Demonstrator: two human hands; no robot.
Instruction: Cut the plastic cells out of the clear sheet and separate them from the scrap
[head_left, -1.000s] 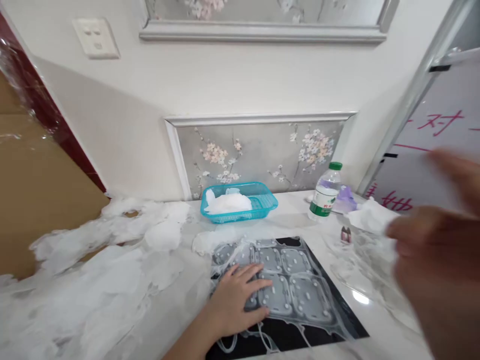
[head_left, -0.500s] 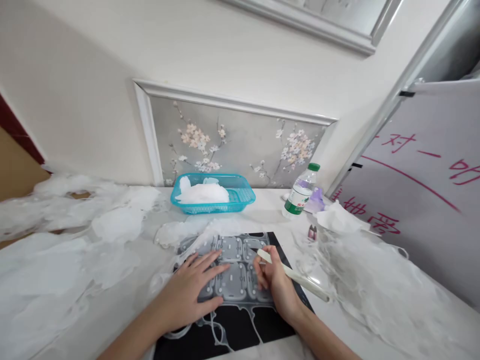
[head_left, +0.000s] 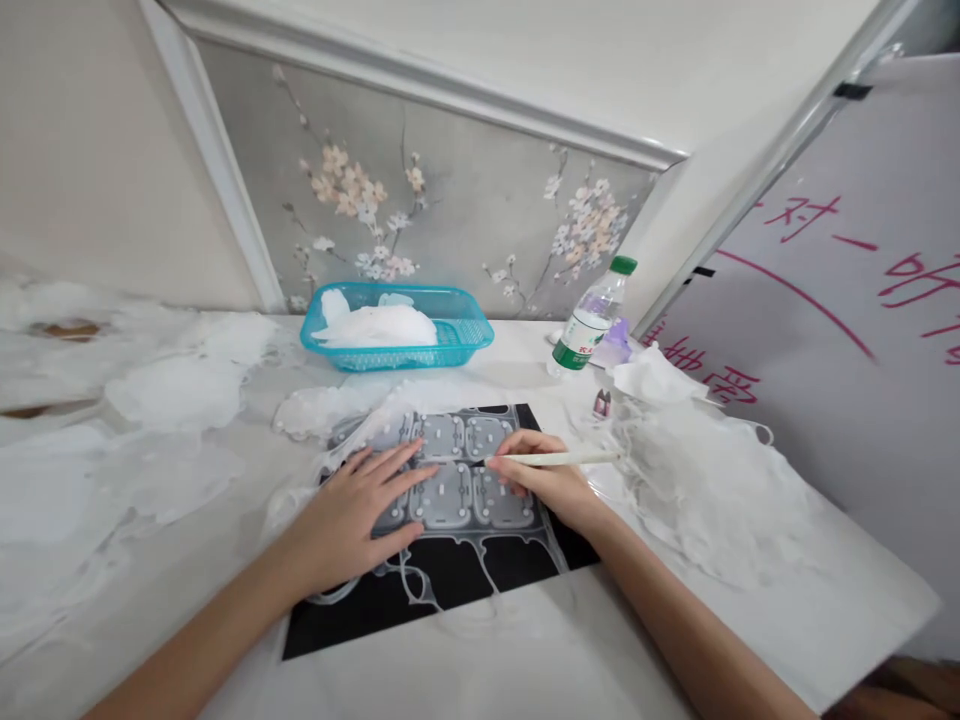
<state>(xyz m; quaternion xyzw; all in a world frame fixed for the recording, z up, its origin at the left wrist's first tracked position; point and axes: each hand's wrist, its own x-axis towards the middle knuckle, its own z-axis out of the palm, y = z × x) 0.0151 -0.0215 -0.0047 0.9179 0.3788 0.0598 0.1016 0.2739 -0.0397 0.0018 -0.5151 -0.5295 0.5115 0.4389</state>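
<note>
A translucent moulded sheet [head_left: 441, 497] with several rounded-square panels lies on a black mat [head_left: 360, 620]. Its thin loose strands trail over the mat's near part. My left hand [head_left: 367, 510] rests flat on the sheet's left side, fingers spread. In my right hand [head_left: 551, 478] is a slim craft knife [head_left: 577, 459] with a whitish handle, pinched near its dark pointed tip. The tip is at the seam between the upper and lower panels, right of the middle; whether it touches the sheet I cannot tell. The handle points to the right, nearly level.
Behind the mat stands a blue plastic basket [head_left: 469, 350] holding white pieces. A green-capped bottle [head_left: 589, 325] is at the back right, with a small dark pink object [head_left: 601, 403] nearer. Translucent scraps [head_left: 705, 490] pile up on the right; whitish sheets [head_left: 172, 385] cover the left.
My right hand has swung the knife's handle from slanting down-right to nearly level, and its tip now sits lower on the panels. My left hand stays on the sheet. The camera view has tilted downward.
</note>
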